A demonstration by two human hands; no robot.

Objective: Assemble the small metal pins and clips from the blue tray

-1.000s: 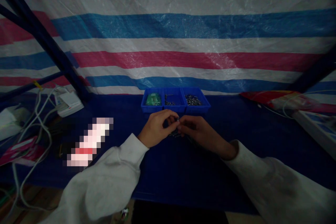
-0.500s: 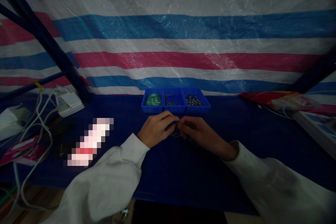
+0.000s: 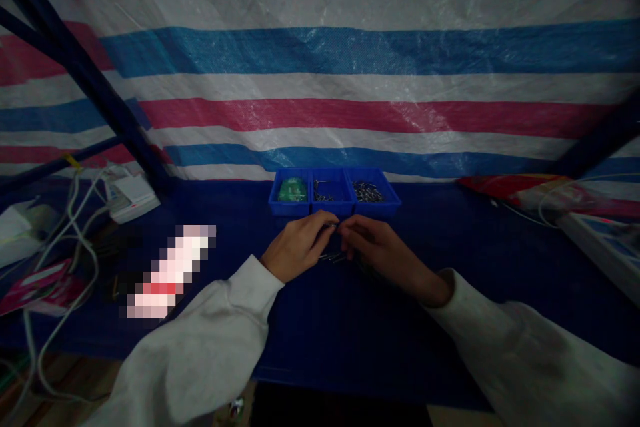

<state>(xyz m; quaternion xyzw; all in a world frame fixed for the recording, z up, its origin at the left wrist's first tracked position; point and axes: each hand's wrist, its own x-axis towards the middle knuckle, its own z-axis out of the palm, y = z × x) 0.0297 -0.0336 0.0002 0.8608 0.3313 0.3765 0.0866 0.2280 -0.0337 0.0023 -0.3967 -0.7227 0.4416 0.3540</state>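
Observation:
My left hand (image 3: 301, 245) and my right hand (image 3: 377, 247) meet fingertip to fingertip above the blue table, just in front of the blue bins. Left thumb and fingers are pinched on a small metal piece, too small to name. The right fingers are pinched as well, close beside it; what lies between them is hidden. Beneath the hands lie several thin metal pins (image 3: 331, 257), partly covered by the right hand. Of the three joined blue bins (image 3: 331, 211), the left holds a green plastic-wrapped bundle (image 3: 293, 191), the middle some thin metal pieces (image 3: 323, 193), the right many small metal parts (image 3: 367, 193).
On the left are a blurred-out bright object (image 3: 173, 273), tangled white cables (image 3: 70, 233), a white power strip (image 3: 133, 197) and a pink packet (image 3: 43, 287). A red bag (image 3: 525, 185) and a white box (image 3: 600, 250) sit at right. Striped sheeting (image 3: 350, 50) hangs behind.
The two hands have drawn slightly apart at the fingertips, and the left fingers have closed tighter. More of the pins on the table now shows. Bins and surroundings have stayed put.

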